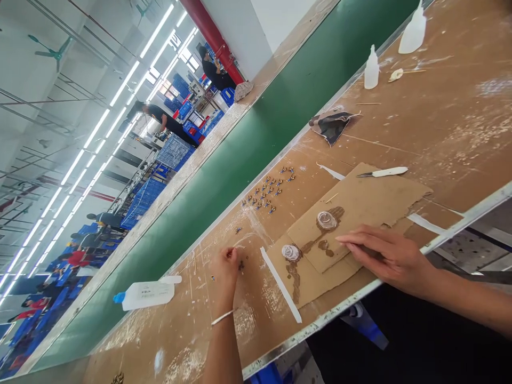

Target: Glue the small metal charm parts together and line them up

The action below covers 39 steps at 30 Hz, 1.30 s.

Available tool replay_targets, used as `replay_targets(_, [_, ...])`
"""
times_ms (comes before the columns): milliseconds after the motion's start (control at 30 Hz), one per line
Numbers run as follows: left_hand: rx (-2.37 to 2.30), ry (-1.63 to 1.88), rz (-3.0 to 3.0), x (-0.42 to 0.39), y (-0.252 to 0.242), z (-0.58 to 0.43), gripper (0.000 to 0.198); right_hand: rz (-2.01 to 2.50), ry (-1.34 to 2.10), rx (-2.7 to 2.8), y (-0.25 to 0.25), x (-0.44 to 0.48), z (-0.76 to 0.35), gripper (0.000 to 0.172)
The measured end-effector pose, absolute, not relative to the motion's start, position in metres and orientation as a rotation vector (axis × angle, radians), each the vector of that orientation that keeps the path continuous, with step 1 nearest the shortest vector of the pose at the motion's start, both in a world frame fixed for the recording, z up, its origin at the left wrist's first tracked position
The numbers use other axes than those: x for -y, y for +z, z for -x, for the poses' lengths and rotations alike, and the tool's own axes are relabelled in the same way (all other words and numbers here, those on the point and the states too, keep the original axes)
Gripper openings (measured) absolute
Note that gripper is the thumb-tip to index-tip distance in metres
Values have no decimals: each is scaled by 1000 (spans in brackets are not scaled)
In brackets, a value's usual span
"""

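My left hand (224, 269) rests on the brown worktop (440, 122) with its fingers pinched together beside a tiny dark part (241, 263); what the pinch holds I cannot make out. My right hand (386, 253) lies flat, fingers stretched out, on a piece of cardboard (360, 205) and holds nothing. Two small puddles of glue (327, 220) sit on the cardboard just ahead of that hand. Several small blue-and-gold parts (266, 193) stand in rows farther along the worktop.
A white bottle with a blue cap (146, 294) lies left of my left hand. A white-handled knife (384, 172) lies on the cardboard. Two white squeeze bottles (372, 68) stand at the far right. A green conveyor belt (240, 154) runs alongside. Other people work beyond it.
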<state>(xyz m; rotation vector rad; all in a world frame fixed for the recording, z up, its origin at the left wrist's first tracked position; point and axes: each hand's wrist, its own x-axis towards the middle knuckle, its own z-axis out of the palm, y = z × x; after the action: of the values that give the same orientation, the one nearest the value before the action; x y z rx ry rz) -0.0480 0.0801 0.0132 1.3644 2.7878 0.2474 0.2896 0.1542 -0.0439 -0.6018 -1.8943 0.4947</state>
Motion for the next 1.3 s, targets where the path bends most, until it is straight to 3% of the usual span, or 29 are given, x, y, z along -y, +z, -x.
replay_targets(200, [-2438,432,-1240,-31,10,2,32,614,499,1905,-39,-154,-290,23])
replay_targets(667, [-2630,534,-1212,-4,-5,-20,19,627,519,1954,-41,-153,-291,21])
replay_targets(1300, [-2536,785,-1264,23,-22,-28,26,632,472,1994,-42,-151,-290,21])
